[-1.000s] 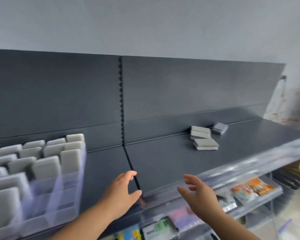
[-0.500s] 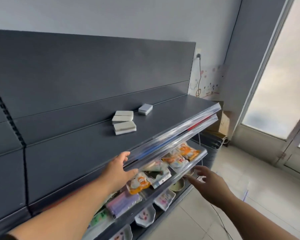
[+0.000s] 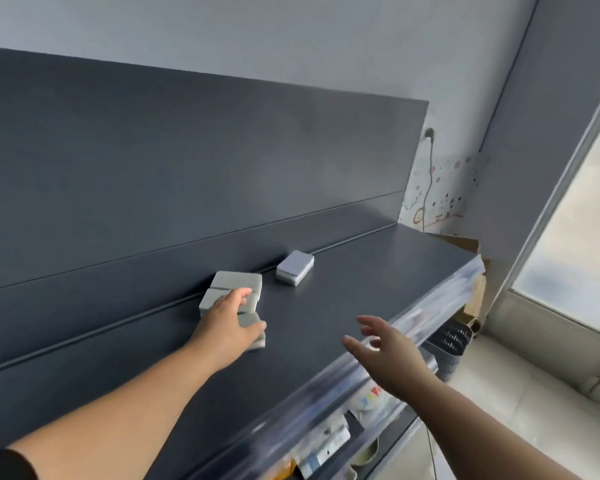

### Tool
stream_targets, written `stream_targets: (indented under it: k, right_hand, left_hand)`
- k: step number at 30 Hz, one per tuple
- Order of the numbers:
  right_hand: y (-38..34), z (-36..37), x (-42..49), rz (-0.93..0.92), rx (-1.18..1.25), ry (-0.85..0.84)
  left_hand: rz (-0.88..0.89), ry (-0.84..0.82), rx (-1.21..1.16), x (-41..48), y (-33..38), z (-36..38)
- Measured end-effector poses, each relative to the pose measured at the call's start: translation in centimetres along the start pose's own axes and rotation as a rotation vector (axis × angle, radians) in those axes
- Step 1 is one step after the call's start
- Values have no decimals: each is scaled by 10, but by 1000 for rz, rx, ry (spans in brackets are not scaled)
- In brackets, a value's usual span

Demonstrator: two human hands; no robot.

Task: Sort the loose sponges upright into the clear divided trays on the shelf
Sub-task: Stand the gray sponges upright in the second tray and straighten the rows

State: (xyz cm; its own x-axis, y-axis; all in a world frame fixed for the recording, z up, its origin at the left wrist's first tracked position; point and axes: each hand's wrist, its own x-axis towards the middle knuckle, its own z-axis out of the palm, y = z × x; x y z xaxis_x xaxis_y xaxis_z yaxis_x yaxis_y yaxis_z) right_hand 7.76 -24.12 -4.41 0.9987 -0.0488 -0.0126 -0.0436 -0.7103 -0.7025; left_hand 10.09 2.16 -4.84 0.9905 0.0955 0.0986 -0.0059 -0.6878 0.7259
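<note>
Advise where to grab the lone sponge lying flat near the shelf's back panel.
Pinch the lone sponge across its two long side edges, coming from above and the front with the free right hand. It lies flat, clear of the other sponges, with the back panel close behind it.

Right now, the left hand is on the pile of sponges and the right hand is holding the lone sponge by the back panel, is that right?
Not quite. The left hand is on the pile of sponges, but the right hand holds nothing: it is open in the air near the shelf front. The lone sponge lies untouched by the back panel, as the head view shows.
</note>
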Motion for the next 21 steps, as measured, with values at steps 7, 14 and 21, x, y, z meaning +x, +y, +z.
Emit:
stream_targets:
  k: [7,14,21]
  right_hand:
    - [-23,31,100,-83,-50,-95]
    - [-34,69,178,-242,-79,-223]
    - [-30,77,252,-523,-319,-358]
  left_hand:
    - [-221,145,217,69,-36,0]
    - [-244,226,236,55,-49,35]
    - [-245,513,298,50,-33,70]
